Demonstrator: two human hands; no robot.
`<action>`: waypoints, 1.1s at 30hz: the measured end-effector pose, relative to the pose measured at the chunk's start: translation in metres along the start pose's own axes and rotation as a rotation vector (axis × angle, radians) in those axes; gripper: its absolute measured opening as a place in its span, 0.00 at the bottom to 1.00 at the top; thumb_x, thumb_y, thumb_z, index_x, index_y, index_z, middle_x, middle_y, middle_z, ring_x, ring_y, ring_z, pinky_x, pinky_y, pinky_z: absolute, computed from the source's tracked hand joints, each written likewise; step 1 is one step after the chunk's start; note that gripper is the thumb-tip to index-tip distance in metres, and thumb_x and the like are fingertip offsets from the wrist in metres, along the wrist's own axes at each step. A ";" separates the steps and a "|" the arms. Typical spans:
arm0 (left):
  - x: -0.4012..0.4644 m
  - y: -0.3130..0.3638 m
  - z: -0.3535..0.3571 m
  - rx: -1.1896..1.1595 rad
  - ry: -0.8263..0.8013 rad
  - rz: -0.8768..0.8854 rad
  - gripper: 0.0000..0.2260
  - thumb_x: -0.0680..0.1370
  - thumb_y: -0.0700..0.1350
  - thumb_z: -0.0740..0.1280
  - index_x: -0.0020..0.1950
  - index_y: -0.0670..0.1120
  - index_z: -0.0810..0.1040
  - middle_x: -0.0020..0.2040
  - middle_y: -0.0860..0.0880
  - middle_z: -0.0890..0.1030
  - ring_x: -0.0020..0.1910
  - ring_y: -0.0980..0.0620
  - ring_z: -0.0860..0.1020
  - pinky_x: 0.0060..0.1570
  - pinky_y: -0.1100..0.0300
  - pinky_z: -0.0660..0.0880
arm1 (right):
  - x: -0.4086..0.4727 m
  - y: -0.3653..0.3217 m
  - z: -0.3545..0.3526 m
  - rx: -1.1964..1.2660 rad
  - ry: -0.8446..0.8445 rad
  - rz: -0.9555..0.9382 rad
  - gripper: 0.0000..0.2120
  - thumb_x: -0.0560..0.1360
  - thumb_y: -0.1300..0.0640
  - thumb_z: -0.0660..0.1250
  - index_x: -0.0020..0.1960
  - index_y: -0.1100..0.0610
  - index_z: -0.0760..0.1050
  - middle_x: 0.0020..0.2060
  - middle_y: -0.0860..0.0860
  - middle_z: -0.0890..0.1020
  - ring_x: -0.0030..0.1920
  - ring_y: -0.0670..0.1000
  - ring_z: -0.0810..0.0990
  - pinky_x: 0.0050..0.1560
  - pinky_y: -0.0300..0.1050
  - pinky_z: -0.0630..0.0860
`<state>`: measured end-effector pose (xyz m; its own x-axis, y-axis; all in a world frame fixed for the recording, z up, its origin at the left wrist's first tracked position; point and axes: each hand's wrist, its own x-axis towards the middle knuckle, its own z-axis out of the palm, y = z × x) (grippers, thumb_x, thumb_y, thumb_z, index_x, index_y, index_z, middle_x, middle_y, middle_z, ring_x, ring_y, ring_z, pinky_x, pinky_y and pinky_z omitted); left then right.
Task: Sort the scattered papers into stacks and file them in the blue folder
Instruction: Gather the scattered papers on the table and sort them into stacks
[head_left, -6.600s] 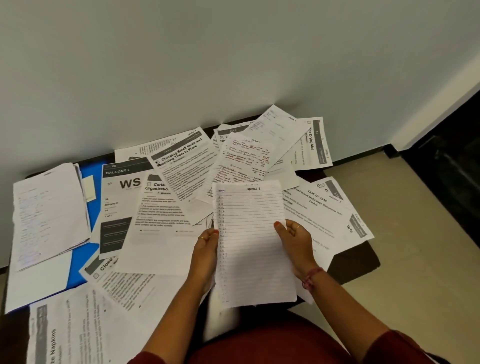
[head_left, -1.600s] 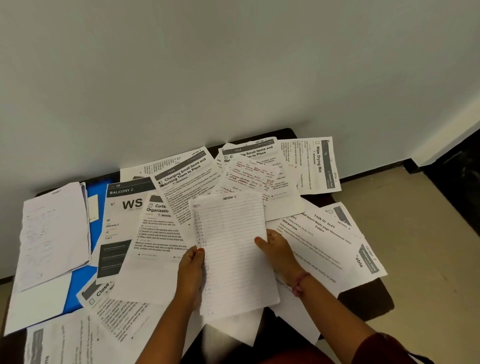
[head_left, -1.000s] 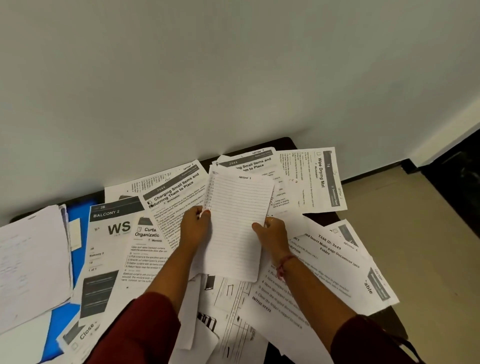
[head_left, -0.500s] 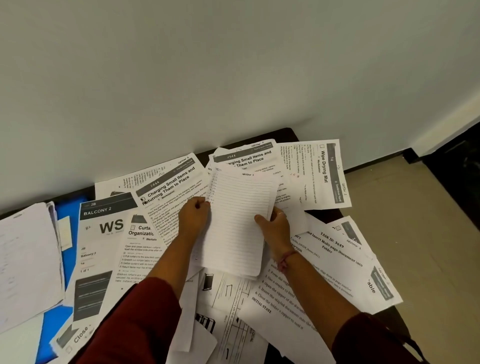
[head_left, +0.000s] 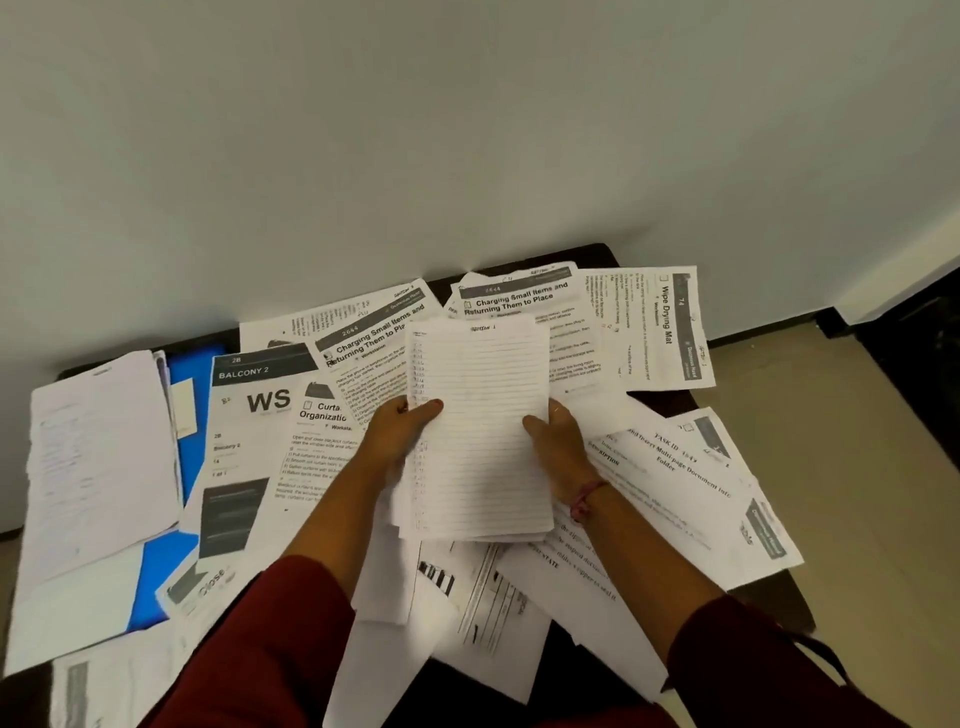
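- Clearly early: left hand (head_left: 400, 431) and right hand (head_left: 558, 441) pinch the lined stack (head_left: 480, 431) by its side edges.
- Printed sheets (head_left: 691, 488) lie scattered all round that grip.
- Blue folder (head_left: 189, 374), far left of it, is mostly buried; no filing shows yet.

The lined stack (head_left: 480, 431), held close to the person's body over the table's near edge a few seconds back, now sits farther out over the middle of the scattered papers (head_left: 675, 483), near the two "Charging Small Items" sheets. The left hand (head_left: 397, 434) and right hand (head_left: 558, 447) have travelled with it, arms stretched forward, and red sleeves have come into view.
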<state>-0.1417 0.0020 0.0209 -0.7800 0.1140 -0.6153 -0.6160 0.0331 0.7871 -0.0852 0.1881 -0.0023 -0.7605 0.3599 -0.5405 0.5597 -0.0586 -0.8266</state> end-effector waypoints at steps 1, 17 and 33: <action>-0.010 0.000 -0.005 -0.030 -0.031 -0.014 0.07 0.76 0.38 0.69 0.53 0.45 0.80 0.50 0.44 0.85 0.49 0.45 0.83 0.52 0.49 0.79 | -0.005 0.002 0.001 -0.004 -0.023 -0.014 0.18 0.74 0.62 0.60 0.64 0.57 0.74 0.56 0.51 0.81 0.56 0.52 0.79 0.59 0.54 0.77; -0.118 -0.010 -0.109 -0.128 0.006 0.261 0.10 0.75 0.36 0.69 0.54 0.47 0.79 0.48 0.51 0.85 0.48 0.52 0.84 0.47 0.59 0.80 | -0.102 -0.019 0.087 0.150 -0.298 -0.325 0.16 0.77 0.64 0.63 0.63 0.53 0.72 0.57 0.50 0.81 0.58 0.49 0.80 0.59 0.46 0.77; -0.167 -0.031 -0.188 0.026 0.319 0.454 0.23 0.71 0.43 0.74 0.63 0.42 0.73 0.55 0.48 0.79 0.53 0.49 0.78 0.48 0.58 0.79 | -0.156 -0.017 0.158 0.197 -0.408 -0.480 0.14 0.75 0.63 0.68 0.58 0.52 0.70 0.54 0.49 0.79 0.53 0.43 0.80 0.50 0.37 0.77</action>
<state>-0.0131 -0.2052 0.0913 -0.9639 -0.1833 -0.1933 -0.2099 0.0758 0.9748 -0.0279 -0.0142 0.0716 -0.9960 0.0087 -0.0886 0.0860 -0.1624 -0.9830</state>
